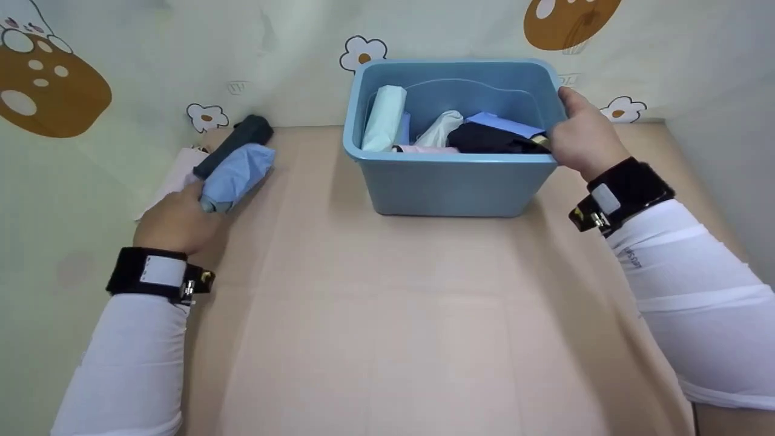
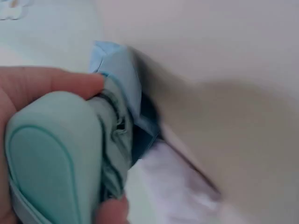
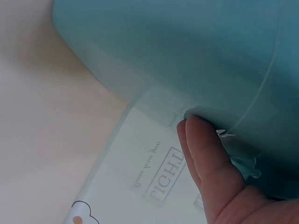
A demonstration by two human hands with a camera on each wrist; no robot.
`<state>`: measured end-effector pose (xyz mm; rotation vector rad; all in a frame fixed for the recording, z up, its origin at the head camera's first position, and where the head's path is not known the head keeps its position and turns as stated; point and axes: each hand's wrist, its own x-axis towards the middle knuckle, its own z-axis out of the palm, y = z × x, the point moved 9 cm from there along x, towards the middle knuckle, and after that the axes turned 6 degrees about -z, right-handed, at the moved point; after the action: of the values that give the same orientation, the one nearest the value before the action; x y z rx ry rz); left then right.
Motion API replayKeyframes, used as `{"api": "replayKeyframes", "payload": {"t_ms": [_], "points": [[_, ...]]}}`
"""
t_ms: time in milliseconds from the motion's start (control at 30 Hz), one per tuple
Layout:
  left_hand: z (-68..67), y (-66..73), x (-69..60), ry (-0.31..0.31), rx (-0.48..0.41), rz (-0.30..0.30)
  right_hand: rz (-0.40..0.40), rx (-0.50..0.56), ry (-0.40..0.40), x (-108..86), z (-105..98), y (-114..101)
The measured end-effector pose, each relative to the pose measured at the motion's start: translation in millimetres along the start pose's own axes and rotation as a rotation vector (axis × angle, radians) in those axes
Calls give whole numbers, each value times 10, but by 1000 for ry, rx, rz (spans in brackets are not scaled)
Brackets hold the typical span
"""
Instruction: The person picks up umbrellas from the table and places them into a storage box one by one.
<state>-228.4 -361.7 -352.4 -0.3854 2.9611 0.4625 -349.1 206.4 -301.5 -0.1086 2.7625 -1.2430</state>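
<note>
My left hand (image 1: 178, 221) grips a folded umbrella (image 1: 239, 175) with a light blue canopy, at the left side of the table. In the left wrist view its mint-green handle (image 2: 51, 154) lies in the palm, with thumb and fingers around it. Just beyond it is a dark folded umbrella (image 1: 227, 151), beside a pale pinkish bundle (image 1: 175, 181). My right hand (image 1: 587, 136) holds the right side of a blue plastic bin (image 1: 448, 188) by its rim. In the right wrist view, fingers (image 3: 205, 144) reach against the bin's outer wall at an opening.
Inside the bin lie a pale mint bundle (image 1: 384, 118), a whitish one (image 1: 441, 128), a black one (image 1: 493, 138) and a blue one (image 1: 505, 123). A patterned sheet (image 1: 290, 60) covers the wall behind. Beige covering (image 1: 387, 303) spreads over the table.
</note>
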Motion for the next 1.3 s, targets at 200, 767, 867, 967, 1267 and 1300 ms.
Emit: {"api": "replayKeyframes", "payload": {"t_ms": [200, 767, 867, 967, 1267, 1300], "points": [[-366, 490, -158, 151, -183, 46, 2, 9, -7, 3, 6, 2], [-187, 2731, -73, 24, -278, 246, 31, 13, -11, -3, 54, 13], [-114, 2863, 25, 39, -281, 247, 23, 20, -9, 0, 70, -2], [-79, 2927, 99, 85, -226, 238, 14, 26, -7, 0, 73, -15], [75, 3047, 156, 26, -26, 202, 0, 17, 4, 3, 51, -11], [82, 3057, 160, 18, -24, 192, 2, 20, 3, 2, 49, -4]]}}
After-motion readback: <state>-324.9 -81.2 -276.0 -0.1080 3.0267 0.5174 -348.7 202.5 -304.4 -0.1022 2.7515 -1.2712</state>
